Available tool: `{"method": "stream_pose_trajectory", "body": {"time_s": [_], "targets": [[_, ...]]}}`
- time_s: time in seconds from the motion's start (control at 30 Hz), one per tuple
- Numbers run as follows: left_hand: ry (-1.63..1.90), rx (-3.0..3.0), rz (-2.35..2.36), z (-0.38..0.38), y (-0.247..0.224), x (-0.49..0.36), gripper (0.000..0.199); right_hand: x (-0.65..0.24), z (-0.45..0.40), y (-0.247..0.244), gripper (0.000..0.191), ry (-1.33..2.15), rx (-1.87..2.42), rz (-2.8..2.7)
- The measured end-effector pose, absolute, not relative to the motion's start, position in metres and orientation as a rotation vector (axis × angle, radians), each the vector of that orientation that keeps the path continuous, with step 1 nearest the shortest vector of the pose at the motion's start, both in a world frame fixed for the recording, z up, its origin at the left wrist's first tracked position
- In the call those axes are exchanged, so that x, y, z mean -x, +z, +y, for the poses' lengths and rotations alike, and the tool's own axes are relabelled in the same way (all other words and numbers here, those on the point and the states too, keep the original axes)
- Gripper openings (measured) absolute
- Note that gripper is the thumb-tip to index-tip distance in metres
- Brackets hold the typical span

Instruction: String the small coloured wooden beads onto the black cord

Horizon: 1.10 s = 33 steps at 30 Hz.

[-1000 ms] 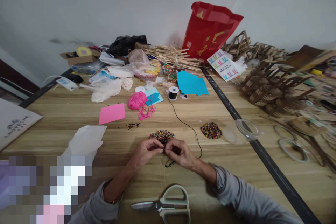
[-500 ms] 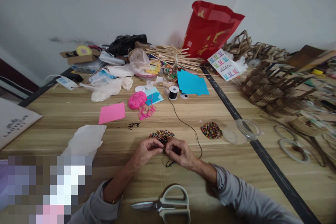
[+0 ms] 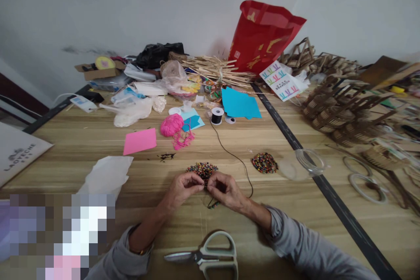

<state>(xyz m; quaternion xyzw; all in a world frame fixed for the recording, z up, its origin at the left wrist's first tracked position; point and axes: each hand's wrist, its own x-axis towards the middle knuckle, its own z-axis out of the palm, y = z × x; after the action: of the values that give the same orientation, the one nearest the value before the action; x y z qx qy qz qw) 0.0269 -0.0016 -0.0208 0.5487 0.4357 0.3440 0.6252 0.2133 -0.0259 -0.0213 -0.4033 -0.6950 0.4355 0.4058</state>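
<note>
My left hand (image 3: 183,188) and my right hand (image 3: 226,190) meet at the table's middle, each with thumb and forefinger pinched together. What lies between the fingertips is too small to make out. Just beyond them sits a pile of multicoloured beads (image 3: 201,169). Below my right hand hangs a short beaded stretch of dark cord (image 3: 214,204). A black cord (image 3: 233,156) runs from a spool (image 3: 217,116) toward my right wrist. Coiled bead strings (image 3: 264,163) lie to the right. Scissors (image 3: 216,252) with pale handles rest between my forearms.
A pink yarn ball (image 3: 172,125), a pink sheet (image 3: 140,141) and a blue sheet (image 3: 241,103) lie farther back. Small woven baskets (image 3: 331,111) crowd the right side, near clear tubing (image 3: 310,162). A red bag (image 3: 265,37) stands at the wall.
</note>
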Motion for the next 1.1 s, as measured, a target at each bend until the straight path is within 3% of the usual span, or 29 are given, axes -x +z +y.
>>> {"method": "stream_pose_trajectory", "body": {"time_s": [1.1], "targets": [[0.796, -1.264, 0.976, -0.0021, -0.0199, -0.0279, 0.016, -0.212, -0.0255, -0.0235, 0.015, 1.103, 0.983, -1.748]]}}
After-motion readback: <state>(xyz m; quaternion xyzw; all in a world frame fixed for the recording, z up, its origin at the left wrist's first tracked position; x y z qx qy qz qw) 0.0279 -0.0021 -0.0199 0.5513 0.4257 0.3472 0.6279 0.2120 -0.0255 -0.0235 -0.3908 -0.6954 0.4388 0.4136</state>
